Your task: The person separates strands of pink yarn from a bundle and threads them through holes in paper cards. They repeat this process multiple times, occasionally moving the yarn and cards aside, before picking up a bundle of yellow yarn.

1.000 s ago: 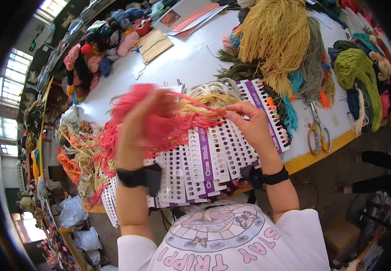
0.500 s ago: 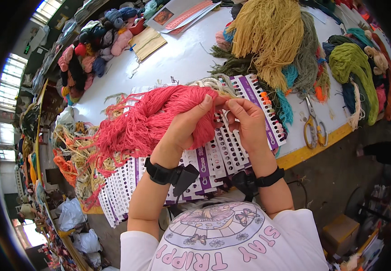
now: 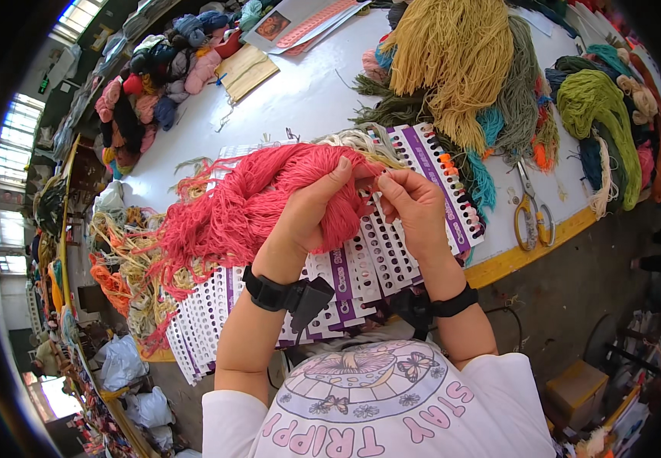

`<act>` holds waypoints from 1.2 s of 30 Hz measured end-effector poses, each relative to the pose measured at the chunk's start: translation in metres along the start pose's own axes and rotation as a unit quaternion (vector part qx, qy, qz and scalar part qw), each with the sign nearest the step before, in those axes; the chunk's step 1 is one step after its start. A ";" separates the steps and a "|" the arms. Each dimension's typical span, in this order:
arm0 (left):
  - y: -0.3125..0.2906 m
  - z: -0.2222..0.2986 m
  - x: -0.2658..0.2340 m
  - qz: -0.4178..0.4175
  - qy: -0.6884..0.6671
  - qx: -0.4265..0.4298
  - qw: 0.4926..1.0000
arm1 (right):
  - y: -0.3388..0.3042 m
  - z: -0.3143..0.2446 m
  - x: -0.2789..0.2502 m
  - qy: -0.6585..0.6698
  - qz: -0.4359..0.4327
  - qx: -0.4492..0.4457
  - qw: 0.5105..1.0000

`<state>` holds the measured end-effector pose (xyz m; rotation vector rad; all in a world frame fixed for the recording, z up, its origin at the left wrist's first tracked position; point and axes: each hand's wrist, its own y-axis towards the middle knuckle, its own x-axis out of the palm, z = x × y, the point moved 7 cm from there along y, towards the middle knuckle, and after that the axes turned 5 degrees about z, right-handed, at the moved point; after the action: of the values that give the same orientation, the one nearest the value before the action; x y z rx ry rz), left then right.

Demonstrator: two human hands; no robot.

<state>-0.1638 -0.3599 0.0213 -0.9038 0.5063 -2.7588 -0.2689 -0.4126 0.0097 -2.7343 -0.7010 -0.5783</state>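
A large bundle of coral-pink thread lies across the punched cards. My left hand is closed around its right end, thumb on top. Close beside it, at that same end, my right hand is closed in a pinch, thumb and forefinger together. A bit of red shows by those fingertips, but what they hold is too small to make out. Under both hands fan several white and purple thread cards with rows of holes. Pale grey thread lies just behind the bundle.
Scissors with yellow handles lie at the right near the table's yellow edge. Mustard thread and olive-green skeins are heaped at the back right. Loose tangled threads lie left; a wooden board lies behind.
My right hand has shifted slightly left, its fingertips pinched closer to the bundle. My left hand keeps its grip. A dark shape beyond the table at the right has moved further right.
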 end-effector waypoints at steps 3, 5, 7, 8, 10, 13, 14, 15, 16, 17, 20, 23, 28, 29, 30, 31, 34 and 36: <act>0.001 -0.004 0.008 -0.005 -0.064 -0.012 0.998 | -0.003 -0.005 0.007 -0.036 0.011 -0.018 0.999; 0.003 -0.005 0.010 0.000 -0.050 0.008 0.999 | 0.000 -0.002 0.006 -0.061 0.017 -0.039 0.997; 0.004 -0.005 0.009 0.004 -0.035 0.028 0.999 | 0.000 -0.016 0.005 -0.190 0.041 -0.241 0.951; 0.006 -0.002 0.002 0.020 0.008 0.060 0.998 | 0.000 -0.014 0.001 -0.191 0.042 -0.241 0.951; 0.003 0.019 -0.014 0.021 0.010 0.127 0.992 | 0.003 -0.001 -0.017 0.176 0.107 -0.089 0.975; -0.033 0.095 -0.070 0.011 -0.070 0.275 0.959 | 0.020 -0.026 -0.123 0.408 0.003 -0.049 0.911; -0.049 0.116 -0.071 -0.112 -0.253 0.258 0.926 | 0.015 -0.040 -0.212 0.416 0.130 -0.168 0.884; -0.071 0.139 -0.085 -0.127 -0.306 0.294 0.896 | -0.013 -0.072 -0.288 0.297 0.273 -0.202 0.892; -0.085 0.153 -0.097 -0.086 -0.289 0.354 0.885 | -0.043 -0.113 -0.346 0.219 0.418 -0.248 0.846; -0.088 0.156 -0.090 -0.110 -0.291 0.375 0.873 | -0.073 -0.144 -0.392 0.344 0.323 -0.394 0.789; -0.050 0.124 -0.064 -0.179 -0.216 0.301 0.911 | -0.054 -0.172 -0.291 0.139 0.377 -0.369 0.838; 0.009 0.028 -0.024 0.097 -0.172 0.055 0.979 | 0.022 -0.079 -0.128 -0.154 0.113 -0.204 0.960; 0.057 -0.050 0.002 0.051 0.035 -0.088 0.994 | 0.033 0.017 -0.034 -0.006 -0.178 0.077 0.981; 0.061 -0.053 -0.005 0.058 0.045 -0.095 0.993 | 0.032 0.023 -0.030 0.005 -0.195 0.115 0.974; 0.064 -0.056 -0.008 0.058 0.046 -0.096 0.993 | 0.033 0.025 -0.031 0.005 -0.194 0.115 0.974; 0.067 -0.058 -0.011 0.061 0.053 -0.090 0.993 | 0.036 0.027 -0.036 -0.065 -0.167 0.088 0.980; 0.073 -0.058 -0.023 0.141 0.184 0.004 0.973 | 0.047 0.018 -0.048 -0.287 -0.101 -0.013 0.952; 0.070 -0.049 -0.027 0.213 0.303 0.092 0.924 | 0.056 0.013 -0.055 -0.433 -0.060 -0.088 0.895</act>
<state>-0.1665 -0.4040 -0.0568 0.1239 0.4511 -2.5638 -0.2810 -0.4784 -0.0345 -3.0715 -1.0314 0.6639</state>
